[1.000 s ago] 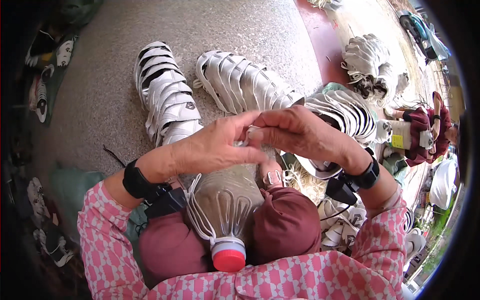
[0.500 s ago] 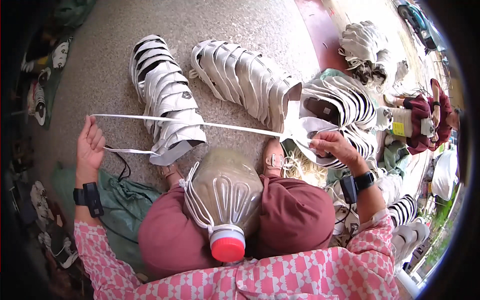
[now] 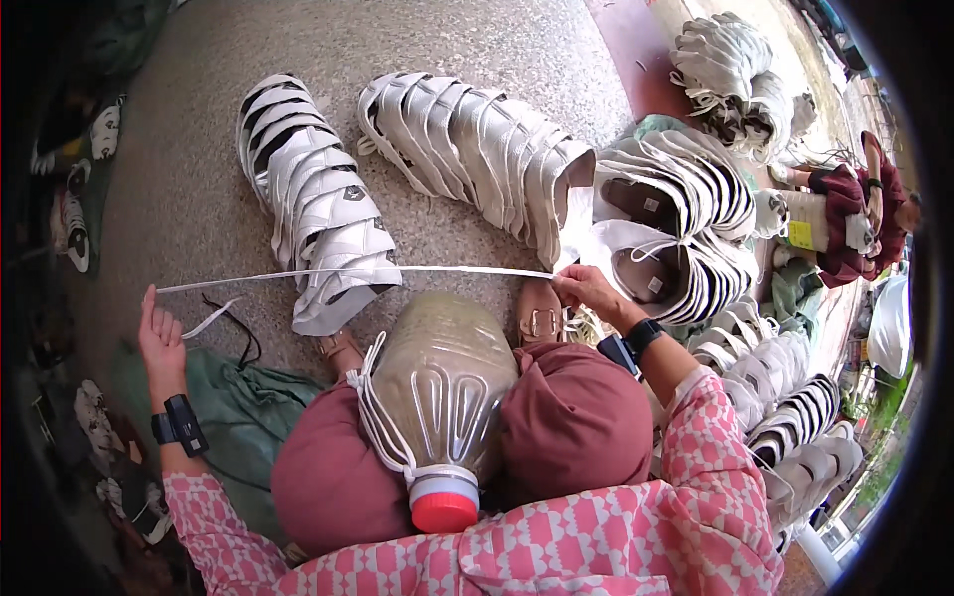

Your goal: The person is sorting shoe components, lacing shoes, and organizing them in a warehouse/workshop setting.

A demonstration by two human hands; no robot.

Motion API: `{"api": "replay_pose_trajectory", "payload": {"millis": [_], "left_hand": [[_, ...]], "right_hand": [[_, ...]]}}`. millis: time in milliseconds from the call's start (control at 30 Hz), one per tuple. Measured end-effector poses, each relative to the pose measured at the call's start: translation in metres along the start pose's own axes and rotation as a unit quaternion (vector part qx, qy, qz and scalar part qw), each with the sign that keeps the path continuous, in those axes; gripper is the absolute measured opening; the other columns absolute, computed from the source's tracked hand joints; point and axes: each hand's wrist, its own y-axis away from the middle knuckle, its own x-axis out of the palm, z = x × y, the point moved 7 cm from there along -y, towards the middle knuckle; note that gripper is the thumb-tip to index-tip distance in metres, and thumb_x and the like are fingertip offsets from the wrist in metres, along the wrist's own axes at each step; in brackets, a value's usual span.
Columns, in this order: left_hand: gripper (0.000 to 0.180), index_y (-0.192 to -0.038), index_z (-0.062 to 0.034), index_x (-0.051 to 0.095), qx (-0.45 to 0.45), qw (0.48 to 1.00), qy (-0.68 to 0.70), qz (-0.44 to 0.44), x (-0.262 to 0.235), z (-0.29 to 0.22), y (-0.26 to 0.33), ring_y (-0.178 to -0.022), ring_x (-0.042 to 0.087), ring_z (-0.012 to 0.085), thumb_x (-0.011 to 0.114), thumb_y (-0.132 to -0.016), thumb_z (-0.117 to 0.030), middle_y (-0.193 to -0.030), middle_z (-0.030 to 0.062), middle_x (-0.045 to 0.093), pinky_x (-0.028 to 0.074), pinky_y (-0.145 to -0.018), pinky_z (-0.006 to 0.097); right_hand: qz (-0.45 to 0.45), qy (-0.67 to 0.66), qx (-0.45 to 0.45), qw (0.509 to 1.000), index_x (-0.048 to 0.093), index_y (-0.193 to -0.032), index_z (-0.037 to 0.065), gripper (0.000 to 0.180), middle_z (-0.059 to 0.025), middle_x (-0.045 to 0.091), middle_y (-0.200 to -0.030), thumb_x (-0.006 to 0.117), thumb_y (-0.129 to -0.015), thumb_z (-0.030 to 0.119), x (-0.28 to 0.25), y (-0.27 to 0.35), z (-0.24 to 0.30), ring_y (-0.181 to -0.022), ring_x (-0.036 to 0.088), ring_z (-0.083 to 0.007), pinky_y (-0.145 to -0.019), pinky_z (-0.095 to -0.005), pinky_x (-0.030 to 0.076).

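Note:
My left hand is closed, pinching one end of a flat white lace between thumb and fingers. A loose tail of white lace hangs below it. My right hand is closed on the same lace, so it runs nearly level across, in front of a nested stack of white shoe uppers. A second white stack leans to the right of it, its near end just above my right hand. Further right lies a pair of upper stacks joined by a small bow.
Between my knees stands a clear plastic jug with a red cap and white laces round its neck. Green cloth lies at left. More uppers are piled at right, where another person in dark red sits.
My right hand has moved left and inward, away from the joined stacks, onto the lace. My left hand has moved down and slightly left, lowering the stretched lace.

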Motion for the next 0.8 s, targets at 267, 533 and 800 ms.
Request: {"api": "replay_pose_trajectory", "payload": {"millis": [267, 533, 800], "left_hand": [[0.027, -0.122, -0.0064, 0.059, -0.037, 0.998, -0.026, -0.041, -0.022, 0.019, -0.008, -0.042, 0.022, 0.0039, 0.052, -0.098, -0.017, -0.058, -0.0065, 0.025, 0.019, -0.033, 0.022], [0.019, -0.109, -0.0066, 0.062, -0.081, 0.995, -0.028, -0.044, -0.020, 0.023, 0.017, -0.042, 0.023, 0.0037, 0.051, -0.099, -0.019, -0.056, -0.0072, 0.025, 0.019, -0.035, 0.021], [0.029, -0.097, -0.0014, 0.065, -0.025, 0.747, -0.493, 0.444, 0.221, 0.022, 0.165, -0.056, 0.044, 0.0044, 0.048, -0.100, -0.025, -0.066, -0.0055, 0.051, 0.036, -0.052, 0.020]], "right_hand": [[-0.083, 0.116, 0.027, 0.989, 0.065, -0.080, 0.001, 0.024, -0.0077, 0.063, -0.064, 0.059, -0.091, 0.021, -0.001, -0.041, -0.038, -0.049, 0.060, -0.0171, -0.040, -0.0294, 0.048], [0.096, 0.515, -0.021, 0.852, 0.068, -0.079, 0.001, 0.023, -0.0130, 0.066, -0.064, 0.050, -0.085, 0.013, -0.006, -0.058, -0.101, -0.056, 0.066, -0.0248, -0.052, -0.0366, 0.054], [0.164, 0.196, -0.200, 0.946, 0.058, -0.125, 0.004, 0.044, -0.0094, 0.063, -0.120, 0.067, -0.088, 0.025, 0.055, 0.071, 0.214, -0.111, 0.056, -0.0165, -0.094, -0.0322, 0.046]]}}
